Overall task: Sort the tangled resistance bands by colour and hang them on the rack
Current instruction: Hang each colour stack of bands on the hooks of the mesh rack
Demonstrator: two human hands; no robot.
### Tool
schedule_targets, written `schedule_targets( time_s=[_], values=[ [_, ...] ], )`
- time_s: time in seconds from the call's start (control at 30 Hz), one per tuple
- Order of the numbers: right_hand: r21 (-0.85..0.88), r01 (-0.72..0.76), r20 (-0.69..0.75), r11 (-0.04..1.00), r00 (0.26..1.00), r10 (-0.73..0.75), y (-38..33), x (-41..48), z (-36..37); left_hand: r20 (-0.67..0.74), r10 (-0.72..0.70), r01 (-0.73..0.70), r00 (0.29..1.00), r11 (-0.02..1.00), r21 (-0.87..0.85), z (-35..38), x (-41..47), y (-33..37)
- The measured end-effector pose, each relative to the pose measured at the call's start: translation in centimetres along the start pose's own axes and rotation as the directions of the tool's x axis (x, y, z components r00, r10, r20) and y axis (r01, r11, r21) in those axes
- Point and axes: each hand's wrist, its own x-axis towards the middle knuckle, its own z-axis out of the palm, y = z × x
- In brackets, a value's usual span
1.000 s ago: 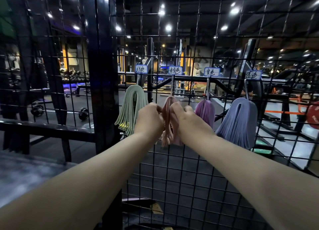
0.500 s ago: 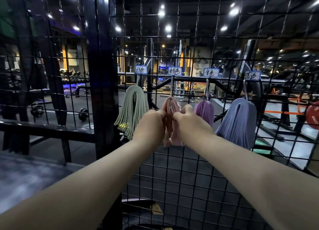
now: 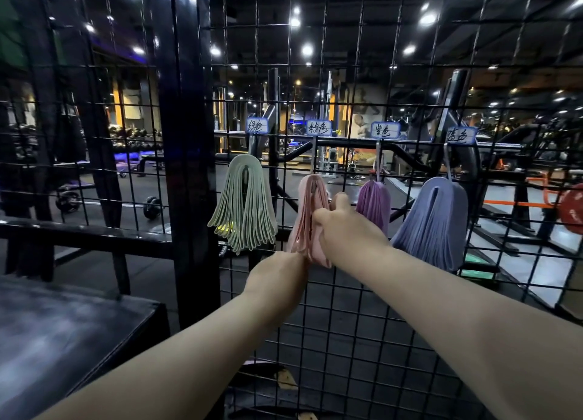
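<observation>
Risk: right hand (image 3: 347, 230) grips the pink bands (image 3: 307, 211) mid-bunch, thumb up, fingers curled onto the strands. A downward tug could drag loops off the hook (image 3: 313, 158), or stretch them so they snap back. Left hand (image 3: 277, 281) sits at the bunch's lower ends, fingers hidden behind its back (grip can't be told). Right hand is just beside the purple bands (image 3: 373, 202), so a sideways move could knock those. Pink bands hang on the rack (image 3: 347, 309), between green bands (image 3: 243, 205) and purple, with blue bands (image 3: 432, 224) far right. The pink ones are thin flat loops, unevenly bunched, less tidy than the green fan, and probably stretchy.
</observation>
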Motion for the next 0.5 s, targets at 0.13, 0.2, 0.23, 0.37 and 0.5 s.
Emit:
schedule_targets(
  time_s=[0.13,0.2,0.23,0.37,0.5],
  values=[
    [-0.011,0.017,-0.009,1.0,1.0,-0.017,0.2,0.0,0.2,-0.079,-0.024,0.018,0.997,0.997,-0.075,0.3,-0.9,0.5],
    [-0.004,0.006,-0.003,1.0,1.0,-0.006,0.2,-0.1,0.0,-0.121,-0.045,0.034,0.992,0.995,-0.093,0.2,-1.4,0.7],
    [-0.004,0.004,-0.003,1.0,1.0,-0.004,0.2,-0.2,0.0,-0.145,-0.063,0.045,0.987,0.991,-0.126,0.1,-1.5,0.7],
    [-0.005,0.013,0.005,1.0,1.0,-0.013,0.2,-0.2,0.1,-0.175,-0.063,0.015,0.983,0.965,-0.263,-0.5,-1.6,0.4],
    [-0.026,0.022,0.009,0.999,1.0,-0.022,0.3,0.1,0.4,-0.146,-0.045,0.026,0.988,0.991,-0.13,-0.1,-0.7,-0.1]
  ],
)
